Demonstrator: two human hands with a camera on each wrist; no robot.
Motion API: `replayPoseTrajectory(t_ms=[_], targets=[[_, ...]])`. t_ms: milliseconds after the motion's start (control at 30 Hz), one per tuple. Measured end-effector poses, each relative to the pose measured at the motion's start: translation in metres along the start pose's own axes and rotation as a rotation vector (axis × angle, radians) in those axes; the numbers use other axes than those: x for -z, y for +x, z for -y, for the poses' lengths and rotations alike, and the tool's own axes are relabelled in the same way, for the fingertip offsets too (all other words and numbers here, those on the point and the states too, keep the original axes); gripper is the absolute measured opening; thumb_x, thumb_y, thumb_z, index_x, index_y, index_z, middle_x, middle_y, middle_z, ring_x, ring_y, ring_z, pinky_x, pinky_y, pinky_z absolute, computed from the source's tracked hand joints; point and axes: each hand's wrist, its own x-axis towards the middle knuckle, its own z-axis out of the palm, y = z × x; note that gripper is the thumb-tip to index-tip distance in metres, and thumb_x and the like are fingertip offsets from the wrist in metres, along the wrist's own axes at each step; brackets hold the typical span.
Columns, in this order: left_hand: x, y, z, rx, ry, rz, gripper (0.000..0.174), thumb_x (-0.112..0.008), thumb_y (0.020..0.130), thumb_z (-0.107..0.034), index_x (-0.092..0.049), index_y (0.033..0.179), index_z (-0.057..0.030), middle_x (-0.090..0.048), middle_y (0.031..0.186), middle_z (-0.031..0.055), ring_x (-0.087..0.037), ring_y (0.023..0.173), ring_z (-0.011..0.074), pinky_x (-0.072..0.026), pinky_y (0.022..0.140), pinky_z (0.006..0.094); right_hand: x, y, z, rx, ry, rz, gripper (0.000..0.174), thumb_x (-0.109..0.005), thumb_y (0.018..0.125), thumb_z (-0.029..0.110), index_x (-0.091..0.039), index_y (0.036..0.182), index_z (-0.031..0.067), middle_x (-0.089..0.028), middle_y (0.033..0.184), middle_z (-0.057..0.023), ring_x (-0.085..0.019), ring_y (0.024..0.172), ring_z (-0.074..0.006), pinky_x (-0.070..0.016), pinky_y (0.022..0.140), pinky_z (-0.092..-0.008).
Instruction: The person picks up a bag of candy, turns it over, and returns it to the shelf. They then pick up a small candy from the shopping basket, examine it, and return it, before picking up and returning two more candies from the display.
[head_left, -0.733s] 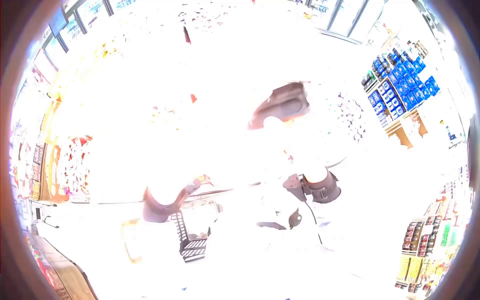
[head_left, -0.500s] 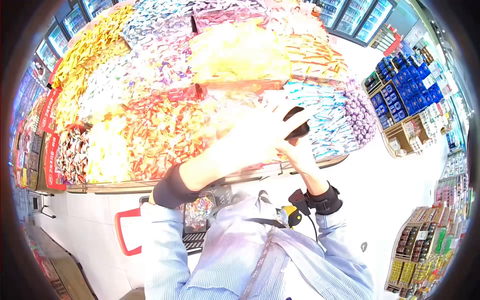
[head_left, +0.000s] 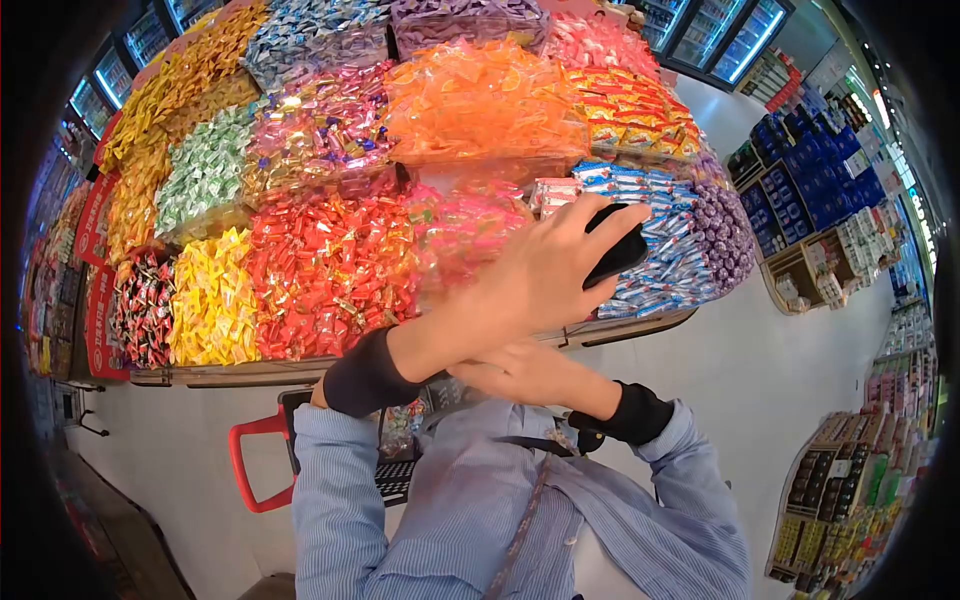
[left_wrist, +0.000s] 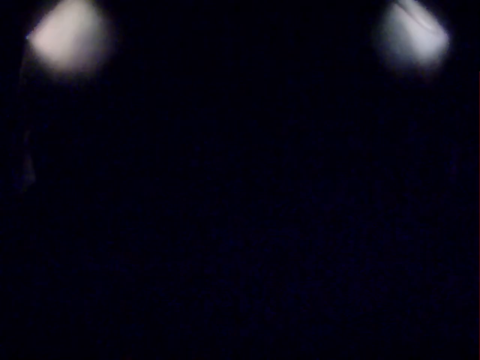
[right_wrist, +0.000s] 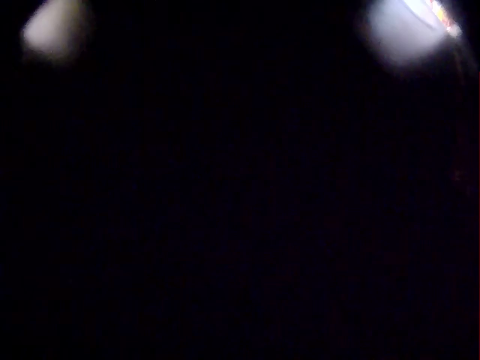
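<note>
Red side panels at far left: white characters, too small to read. No other text legible.

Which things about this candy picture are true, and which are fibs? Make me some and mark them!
1. The left hand holds a black object. True.
2. In the head view, blue-and-white candies lie beside round purple candies. True.
3. Those round purple candies are at the display's left end. False: they are at its right end.
4. The sleeves are plain red. False: the sleeves are blue and striped.
5. Both wrist views are mostly dark. True.
</note>
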Motion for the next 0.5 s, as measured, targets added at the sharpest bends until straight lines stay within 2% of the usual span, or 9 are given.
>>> replayPoseTrajectory(t_ms=[167, 233, 300, 333, 433, 467, 500], targets=[[-0.011, -0.03, -0.002, -0.028, -0.075, -0.026, 0.062, -0.065, 0.06, -0.013, -0.043, 0.118, -0.0147, -0.047, 0.102, 0.0089, -0.054, 0.085, 0.0266, -0.0465, 0.065, 0.0352, -0.036, -0.011, 0.008, 0.156, -0.144, 0.021, 0.034, -0.05, 0.068, 0.011, -0.055, 0.101, 0.0078, -0.055, 0.097, -0.0029, -0.052, 0.093, -0.0168, -0.0407, 0.08, -0.0287], [-0.015, -0.047, -0.003, -0.029, -0.104, -0.064, 0.064, -0.066, 0.057, -0.01, -0.044, 0.117, -0.0143, -0.049, 0.103, 0.0091, -0.054, 0.084, 0.0264, -0.0469, 0.064, 0.0351, -0.056, -0.017, 0.015, 0.085, 0.091, 0.045, 0.026, -0.047, 0.076, 0.013, -0.055, 0.1, 0.0085, -0.055, 0.096, -0.0043, -0.052, 0.089, -0.0175, -0.0415, 0.079, -0.0284], [-0.018, -0.065, -0.003, -0.008, -0.128, -0.091, 0.066, -0.067, 0.054, -0.008, -0.044, 0.116, -0.014, -0.05, 0.102, 0.0103, -0.054, 0.084, 0.0269, -0.047, 0.064, 0.0348, -0.035, -0.01, 0.027, 0.037, 0.239, 0.095, 0.023, -0.044, 0.081, 0.015, -0.055, 0.099, 0.0085, -0.055, 0.096, -0.0056, -0.053, 0.088, -0.0182, -0.0419, 0.078, -0.0288], [-0.019, -0.072, -0.002, -0.015, -0.129, -0.119, 0.066, -0.068, 0.053, -0.008, -0.045, 0.115, -0.014, -0.05, 0.102, 0.011, -0.055, 0.083, 0.0269, -0.0471, 0.063, 0.0343, -0.035, -0.012, 0.029, 0.148, 0.033, 0.101, 0.021, -0.039, 0.086, 0.016, -0.055, 0.096, 0.0076, -0.055, 0.092, -0.0067, -0.053, 0.086, -0.0205, -0.0424, 0.075, -0.0295], [-0.021, -0.088, -0.002, -0.039, -0.131, -0.24, 0.063, -0.068, 0.053, -0.009, -0.047, 0.112, -0.015, -0.051, 0.1, 0.0118, -0.055, 0.081, 0.0274, -0.0465, 0.062, 0.0343, -0.041, -0.017, 0.037, 0.002, 0.212, 0.234, 0.016, -0.043, 0.081, 0.014, -0.053, 0.089, 0.0054, -0.054, 0.085, -0.0068, -0.054, 0.084, -0.0207, -0.0428, 0.073, -0.0288], [-0.021, -0.093, -0.004, -0.049, -0.132, -0.3, 0.06, -0.066, 0.054, -0.011, -0.048, 0.112, -0.0159, -0.051, 0.1, 0.0112, -0.054, 0.081, 0.028, -0.0458, 0.062, 0.0355, -0.053, -0.026, 0.035, 0.186, 0.016, 0.222, 0.01, -0.046, 0.074, 0.013, -0.048, 0.081, 0.0057, -0.051, 0.079, -0.0058, -0.054, 0.08, -0.0201, -0.0428, 0.071, -0.0284], [-0.022, -0.097, -0.006, -0.057, -0.131, -0.359, 0.057, -0.064, 0.056, -0.013, -0.049, 0.111, -0.0167, -0.051, 0.1, 0.0106, -0.054, 0.081, 0.0285, -0.0451, 0.062, 0.0368, -0.059, -0.03, 0.036, 0.222, 0.06, 0.223, 0.01, -0.047, 0.072, 0.013, -0.047, 0.079, 0.0061, -0.051, 0.079, -0.0054, -0.054, 0.08, -0.0196, -0.0429, 0.07, -0.0286]])
